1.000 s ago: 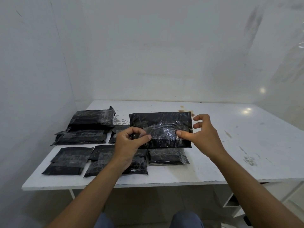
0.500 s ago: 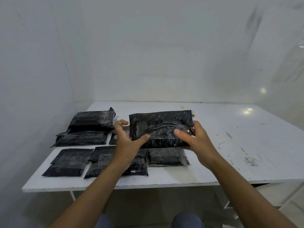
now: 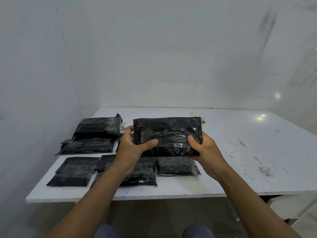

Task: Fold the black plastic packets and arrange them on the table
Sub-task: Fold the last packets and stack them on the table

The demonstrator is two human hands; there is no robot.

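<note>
I hold a black plastic packet (image 3: 167, 134) lifted above the white table (image 3: 240, 152), tilted towards me. My left hand (image 3: 132, 145) grips its left edge, thumb on the front face. My right hand (image 3: 204, 148) grips its lower right corner, thumb on top. Several other black packets lie flat on the table's left half: two at the back left (image 3: 97, 127) (image 3: 89, 146), one at the front left (image 3: 75, 170), one partly under my left forearm (image 3: 139, 176), one below the held packet (image 3: 176, 166).
White walls close in the table at the left and back. The table's right half (image 3: 257, 143) carries only stains and scuffs. The front edge (image 3: 154, 196) runs just past my forearms, and my knees show below it.
Both hands went from pinching the packet's front film to gripping its left and right ends. The packet has dropped slightly and come closer to me.
</note>
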